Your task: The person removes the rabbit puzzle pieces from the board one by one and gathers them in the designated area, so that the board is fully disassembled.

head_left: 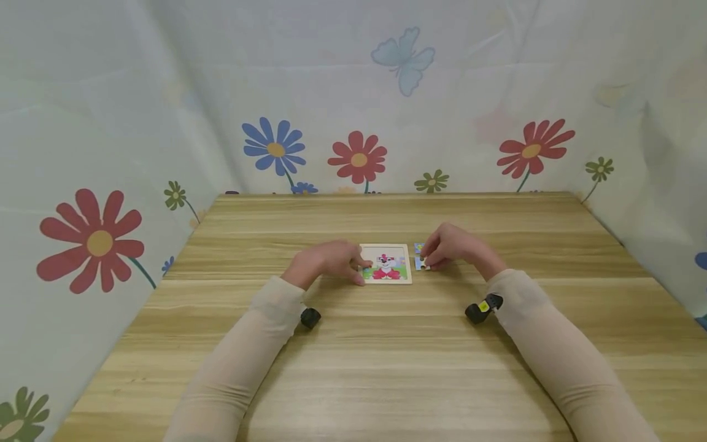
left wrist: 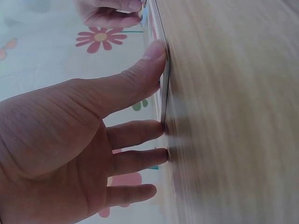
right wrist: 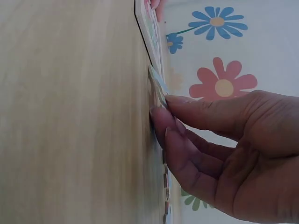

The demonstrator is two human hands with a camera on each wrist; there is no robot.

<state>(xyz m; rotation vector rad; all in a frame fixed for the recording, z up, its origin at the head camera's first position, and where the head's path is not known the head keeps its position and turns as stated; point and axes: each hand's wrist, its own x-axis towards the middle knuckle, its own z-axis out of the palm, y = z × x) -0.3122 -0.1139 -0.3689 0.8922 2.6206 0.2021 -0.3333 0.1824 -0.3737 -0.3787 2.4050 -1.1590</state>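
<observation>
A small square jigsaw tray [head_left: 410, 270] with a pale border lies on the table, partly filled with a picture of a red-and-white cartoon animal. My left hand [head_left: 334, 258] rests at its left side; the thumb [left wrist: 156, 49] lies on the near edge, and the other fingers extend loosely beside the tray. Just right of the tray, my right hand [head_left: 450, 244] pinches a light-blue jigsaw piece [right wrist: 158, 80] between thumb and fingers, tilted, one side lifted off the table. Another blue jigsaw piece [head_left: 419, 247] lies behind it, partly covered by the fingers.
The wood-grain table [head_left: 353, 368] extends around the tray on all sides. A pale curtain [head_left: 320, 73] printed with flowers and a butterfly hangs behind and beside it. Black wrist cameras [head_left: 479, 310] sit under both cuffs, close over the tabletop.
</observation>
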